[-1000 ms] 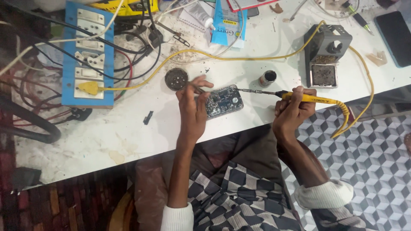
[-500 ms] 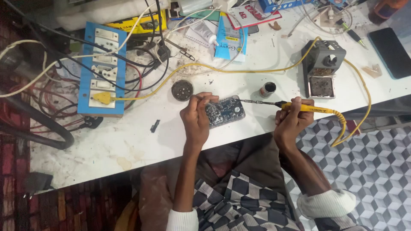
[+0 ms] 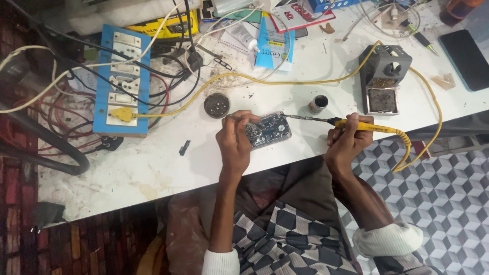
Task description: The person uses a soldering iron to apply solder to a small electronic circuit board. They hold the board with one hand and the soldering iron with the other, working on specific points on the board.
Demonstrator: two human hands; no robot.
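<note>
A small opened device with a dark circuit board (image 3: pixel 269 129) lies on the white table (image 3: pixel 153 168) near its front edge. My left hand (image 3: pixel 235 140) rests on the board's left end and pinches a thin piece of wire over it. My right hand (image 3: pixel 347 141) grips a yellow-handled soldering iron (image 3: pixel 356 125). The iron's metal tip reaches leftward and touches the board's upper right corner. A yellow cord runs from the iron's handle down past the table edge and back up across the table.
A black soldering iron stand (image 3: pixel 384 79) sits right of the board, a small round tin (image 3: pixel 318 104) and a dark round disc (image 3: pixel 216 105) behind it. A blue switch and socket board (image 3: pixel 122 81) with tangled cables lies left. A black phone (image 3: pixel 466 58) lies far right.
The view has shifted slightly, so everything sits a little lower in the picture. Both hands stay on the board and iron, with the iron's tip still at the board's right end.
</note>
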